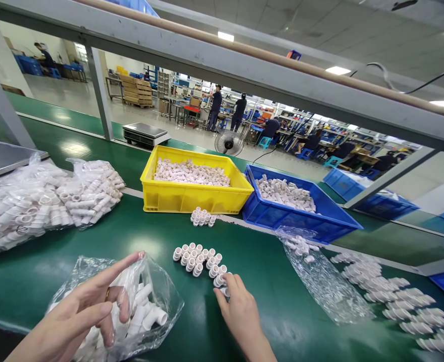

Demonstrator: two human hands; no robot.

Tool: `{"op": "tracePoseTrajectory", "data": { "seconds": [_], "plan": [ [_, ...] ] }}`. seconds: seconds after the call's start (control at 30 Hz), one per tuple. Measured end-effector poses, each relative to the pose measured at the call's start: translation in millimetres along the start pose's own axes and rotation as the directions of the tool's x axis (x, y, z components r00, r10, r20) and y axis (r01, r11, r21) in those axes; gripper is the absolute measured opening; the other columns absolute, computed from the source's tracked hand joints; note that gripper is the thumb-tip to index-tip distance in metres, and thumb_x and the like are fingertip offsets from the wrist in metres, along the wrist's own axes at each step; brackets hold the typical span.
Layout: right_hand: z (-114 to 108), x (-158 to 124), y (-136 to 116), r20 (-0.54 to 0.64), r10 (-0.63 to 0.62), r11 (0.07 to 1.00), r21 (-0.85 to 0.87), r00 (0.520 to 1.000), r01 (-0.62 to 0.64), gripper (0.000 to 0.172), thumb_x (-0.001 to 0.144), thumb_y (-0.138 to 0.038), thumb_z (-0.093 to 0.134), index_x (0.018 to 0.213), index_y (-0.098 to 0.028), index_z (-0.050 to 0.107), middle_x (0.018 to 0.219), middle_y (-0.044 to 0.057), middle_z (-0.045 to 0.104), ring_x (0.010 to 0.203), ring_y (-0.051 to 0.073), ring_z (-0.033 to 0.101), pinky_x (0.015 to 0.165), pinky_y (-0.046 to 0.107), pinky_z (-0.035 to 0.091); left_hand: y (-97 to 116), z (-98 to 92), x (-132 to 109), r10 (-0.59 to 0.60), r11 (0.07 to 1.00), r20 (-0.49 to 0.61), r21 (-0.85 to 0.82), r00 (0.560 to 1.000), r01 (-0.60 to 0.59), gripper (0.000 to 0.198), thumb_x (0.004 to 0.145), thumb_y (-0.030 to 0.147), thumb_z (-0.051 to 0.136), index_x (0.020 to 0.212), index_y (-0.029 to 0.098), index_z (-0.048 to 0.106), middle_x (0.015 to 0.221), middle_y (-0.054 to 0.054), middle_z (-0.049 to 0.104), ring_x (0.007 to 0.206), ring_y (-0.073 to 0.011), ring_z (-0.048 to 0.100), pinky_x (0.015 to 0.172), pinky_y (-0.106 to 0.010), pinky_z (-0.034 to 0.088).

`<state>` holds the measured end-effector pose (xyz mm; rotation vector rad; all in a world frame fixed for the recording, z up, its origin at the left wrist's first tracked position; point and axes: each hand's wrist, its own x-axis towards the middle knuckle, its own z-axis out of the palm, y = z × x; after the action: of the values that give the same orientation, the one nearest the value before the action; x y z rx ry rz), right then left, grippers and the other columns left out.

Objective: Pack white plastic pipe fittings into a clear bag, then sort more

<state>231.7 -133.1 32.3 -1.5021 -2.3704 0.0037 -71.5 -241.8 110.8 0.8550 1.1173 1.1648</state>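
Note:
My left hand (pixel 94 301) is at a clear plastic bag (pixel 169 291) of white plastic pipe fittings (pixel 142 317). Its fingers are apart, and the index fingertip touches the bag's rim. On the green worktop, my right hand (pixel 240 309) has thumb and fingers closed around a small white fitting (pixel 225 290) at the near end of a group of short upright fittings (pixel 197 256). The fingers partly hide that fitting. Another small cluster of upright fittings (pixel 202 217) stands beyond, close to the yellow bin.
A yellow bin (pixel 192 198) and a blue bin (pixel 293 221), both with white fittings inside, stand at the back. Full bags (pixel 48 201) lie left. To the right are a flat plastic bag (pixel 327 281) and rows of fittings (pixel 391 296). A metal frame crosses above.

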Motion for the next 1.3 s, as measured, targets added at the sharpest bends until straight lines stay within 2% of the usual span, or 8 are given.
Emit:
{"op": "tracePoseTrajectory", "data": {
  "seconds": [0.3, 0.47, 0.67, 0.77, 0.9, 1.1, 1.2, 1.3],
  "plan": [
    [7, -2, 2, 0.003, -0.029, 1.000, 0.001, 1.000, 0.029, 0.015, 0.084, -0.017, 0.039, 0.075, -0.019, 0.051, 0.083, 0.004, 0.055, 0.058, 0.013, 0.054, 0.050, 0.023, 0.038, -2, 0.2, 1, 0.001, 1.000, -0.010, -0.016, 1.000, -0.001, 0.065, 0.075, 0.039, 0.054, 0.135, 0.027, 0.031, 0.099, -0.011, 0.061, 0.067, -0.0178, 0.053, 0.047, -0.024, 0.048],
    [-25, 0, -5, -0.011, -0.033, 0.969, 0.243, 0.999, 0.035, 0.018, 0.087, -0.022, 0.040, 0.075, -0.019, 0.052, 0.075, 0.002, 0.051, 0.059, 0.011, 0.051, 0.052, 0.021, 0.037, 1, 0.7, 0, -0.018, 1.000, 0.039, -0.010, 0.999, 0.018, 0.061, 0.079, 0.036, 0.050, 0.135, 0.028, 0.029, 0.090, -0.008, 0.062, 0.064, -0.0161, 0.051, 0.052, -0.025, 0.049],
    [-65, 9, -44, -0.113, -0.184, 0.773, 0.597, 0.976, 0.215, 0.008, 0.084, -0.017, 0.047, 0.080, -0.018, 0.053, 0.076, 0.002, 0.050, 0.063, 0.010, 0.048, 0.056, 0.021, 0.038, 7, 9.7, 0, -0.016, 0.999, 0.075, -0.032, 0.997, 0.019, 0.062, 0.081, 0.032, 0.048, 0.138, 0.024, 0.023, 0.069, -0.005, 0.059, 0.069, -0.0185, 0.052, 0.052, -0.024, 0.047],
    [-57, 14, -74, -0.123, -0.289, 0.659, 0.694, 0.949, 0.291, 0.008, 0.081, -0.015, 0.050, 0.086, -0.018, 0.055, 0.080, 0.003, 0.051, 0.067, 0.011, 0.050, 0.059, 0.022, 0.041, 8, 11.6, 0, -0.011, 0.999, 0.071, -0.034, 0.997, 0.013, 0.064, 0.080, 0.032, 0.048, 0.138, 0.023, 0.023, 0.069, -0.005, 0.059, 0.068, -0.0181, 0.051, 0.052, -0.024, 0.046],
    [-40, 17, -101, -0.090, -0.375, 0.562, 0.770, 0.923, 0.304, 0.033, 0.076, -0.014, 0.053, 0.109, -0.018, 0.048, 0.105, 0.009, 0.050, 0.076, 0.012, 0.054, 0.070, 0.024, 0.047, 7, 8.7, -2, -0.018, 0.999, 0.065, -0.031, 0.998, 0.020, 0.063, 0.080, 0.032, 0.049, 0.137, 0.025, 0.024, 0.081, -0.006, 0.061, 0.062, -0.0144, 0.049, 0.053, -0.023, 0.047],
    [-42, 27, -64, -0.142, -0.209, 0.778, 0.576, 0.968, 0.252, 0.018, 0.084, -0.015, 0.042, 0.097, -0.019, 0.054, 0.097, 0.008, 0.054, 0.084, 0.015, 0.054, 0.074, 0.026, 0.046, 7, 5.5, -2, -0.024, 0.999, 0.053, -0.024, 0.998, 0.025, 0.063, 0.080, 0.035, 0.048, 0.137, 0.025, 0.024, 0.073, -0.005, 0.059, 0.065, -0.0169, 0.051, 0.053, -0.023, 0.046],
    [-40, 32, -26, -0.122, -0.082, 0.933, 0.340, 0.989, 0.120, 0.019, 0.085, -0.018, 0.040, 0.094, -0.020, 0.057, 0.089, 0.005, 0.054, 0.075, 0.014, 0.055, 0.066, 0.024, 0.045, 5, 5.2, 1, -0.028, 0.999, 0.061, -0.029, 0.998, 0.030, 0.061, 0.081, 0.035, 0.047, 0.137, 0.026, 0.026, 0.075, -0.005, 0.059, 0.067, -0.0167, 0.050, 0.053, -0.023, 0.047],
    [-33, 31, 3, -0.036, -0.011, 0.997, 0.077, 0.999, 0.014, 0.022, 0.082, -0.018, 0.042, 0.099, -0.022, 0.056, 0.091, 0.003, 0.053, 0.062, 0.011, 0.055, 0.055, 0.022, 0.043, 4, 5.0, 3, -0.023, 0.999, 0.064, -0.037, 0.998, 0.025, 0.061, 0.081, 0.034, 0.046, 0.137, 0.024, 0.024, 0.074, -0.006, 0.060, 0.070, -0.0167, 0.049, 0.054, -0.022, 0.046]
  ]
}}
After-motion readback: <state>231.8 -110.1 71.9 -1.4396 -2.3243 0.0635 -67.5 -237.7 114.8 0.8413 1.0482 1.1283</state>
